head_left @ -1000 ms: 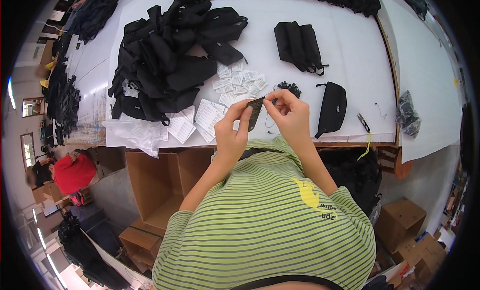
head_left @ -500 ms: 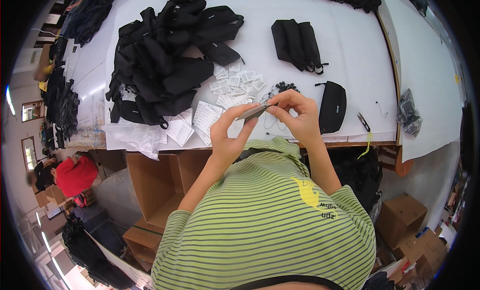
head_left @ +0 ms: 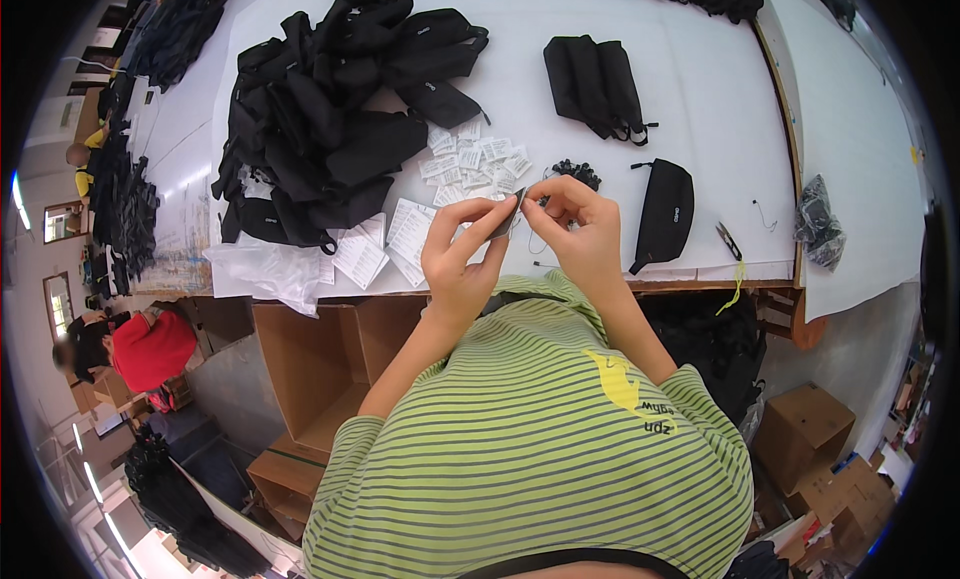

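Over the near edge of the table, my left hand (head_left: 462,264) pinches a small dark grey hang tag (head_left: 502,228) between thumb and fingers. Its top corner meets the fingertips of my right hand (head_left: 582,227), which are closed on what looks like a thin black string, mostly hidden by the fingers. Just beyond my hands is a small heap of black tag strings (head_left: 575,173). Small white printed labels (head_left: 470,159) lie loose to the left of it. A black zip pouch (head_left: 664,214) rests to the right of my right hand.
A large pile of black pouches (head_left: 310,129) covers the left, with white label sheets (head_left: 360,257) and a clear plastic bag (head_left: 265,274) below. Three black pouches (head_left: 597,87) lie together farther back. Snips (head_left: 729,241) sit near the right edge. Someone in red (head_left: 152,349) is far left.
My hands have drawn closer together, and the tag has turned from nearly flat to steeply tilted. My right hand has shifted slightly left. The pouch beside it has moved slightly.
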`<state>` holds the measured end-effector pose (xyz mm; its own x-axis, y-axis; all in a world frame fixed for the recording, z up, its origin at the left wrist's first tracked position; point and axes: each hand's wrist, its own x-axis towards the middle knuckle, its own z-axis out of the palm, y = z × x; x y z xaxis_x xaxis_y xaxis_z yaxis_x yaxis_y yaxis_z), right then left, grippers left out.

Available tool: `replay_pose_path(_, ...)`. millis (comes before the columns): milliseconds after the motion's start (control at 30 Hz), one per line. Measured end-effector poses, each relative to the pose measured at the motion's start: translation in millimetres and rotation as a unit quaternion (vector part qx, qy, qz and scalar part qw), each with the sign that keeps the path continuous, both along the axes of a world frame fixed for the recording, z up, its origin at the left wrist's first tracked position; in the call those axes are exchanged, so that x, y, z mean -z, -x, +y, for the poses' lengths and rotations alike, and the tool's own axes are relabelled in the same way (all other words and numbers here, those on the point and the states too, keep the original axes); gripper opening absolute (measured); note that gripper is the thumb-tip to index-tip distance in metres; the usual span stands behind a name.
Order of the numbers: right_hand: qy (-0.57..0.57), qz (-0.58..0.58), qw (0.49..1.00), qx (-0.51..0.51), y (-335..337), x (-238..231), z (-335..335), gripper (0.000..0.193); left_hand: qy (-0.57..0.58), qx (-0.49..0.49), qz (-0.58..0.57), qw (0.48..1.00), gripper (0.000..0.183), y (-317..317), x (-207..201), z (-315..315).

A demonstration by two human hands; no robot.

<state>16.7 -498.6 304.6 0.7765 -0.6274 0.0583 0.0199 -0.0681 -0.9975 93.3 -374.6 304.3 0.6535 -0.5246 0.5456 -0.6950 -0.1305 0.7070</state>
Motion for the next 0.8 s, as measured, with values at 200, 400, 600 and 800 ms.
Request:
replay_pose_path(200, 0.0, 0.02, 0.999, -0.036, 9, -3, 1, 0.008, -0.014, 0.054, -0.005, 0.998, 0.04, -7, -7, 13)
replay_pose_path(400, -0.032, 0.006, 0.998, -0.052, 14, 5, 6, 0.01, -0.043, 0.051, -0.032, 0.997, 0.043, -8, -12, 24)
replay_pose_path(600, -0.006, -0.015, 0.999, -0.048, 12, 8, 19, 0.013, -0.007, 0.069, 0.128, 0.989, 0.03, 2, -9, 37)
replay_pose_path(800, -0.017, -0.006, 0.993, -0.112, 17, 20, 11, 0.011, 0.017, 0.184, 0.404, 0.896, 0.023, -15, 11, 50)
